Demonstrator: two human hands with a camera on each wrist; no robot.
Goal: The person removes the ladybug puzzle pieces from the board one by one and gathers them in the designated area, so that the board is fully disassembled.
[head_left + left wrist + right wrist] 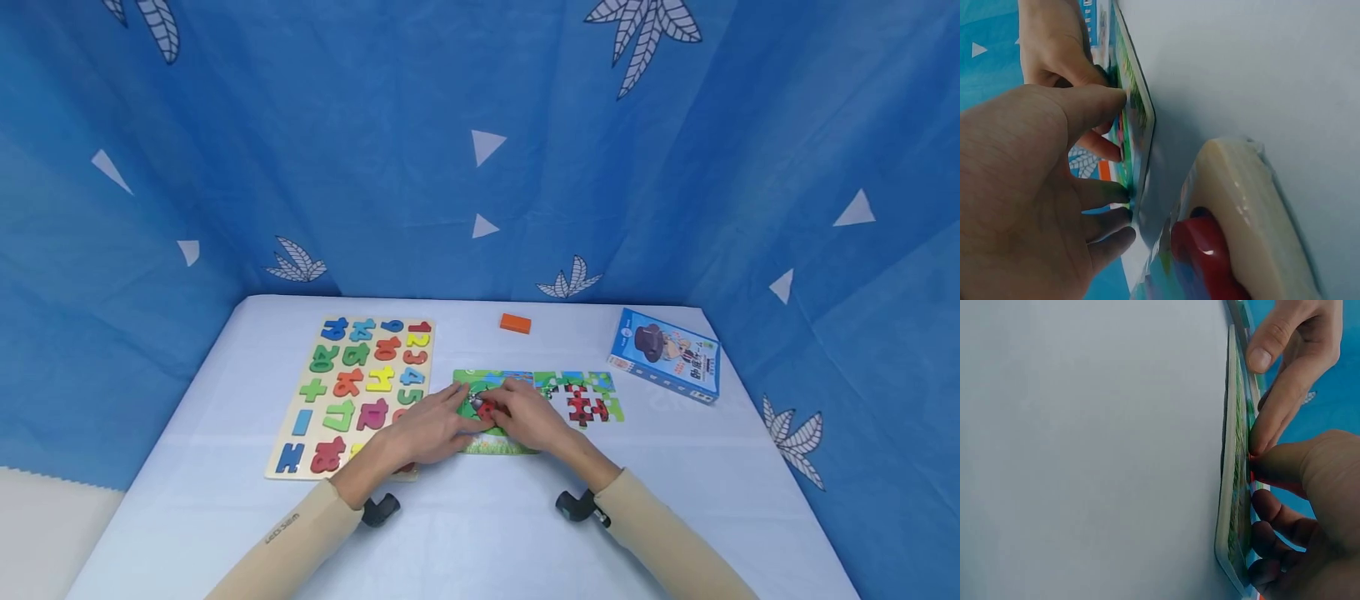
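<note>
Above the middle of the table (465,542), my left hand (427,429) is lying with its fingers loosely extended on the puzzle board (495,447), gripping nothing. My right hand (531,417) is bending its fingers onto the board's red patch; whether it is pinching a piece I cannot tell. That board is sitting midway between the left and right edges, with puzzle pieces (580,408) lying just beside it on the right. The number board (309,472) is lying toward the left edge, a blue box (667,354) is resting near the far right corner, and an orange block (516,323) is sitting near the far edge.
</note>
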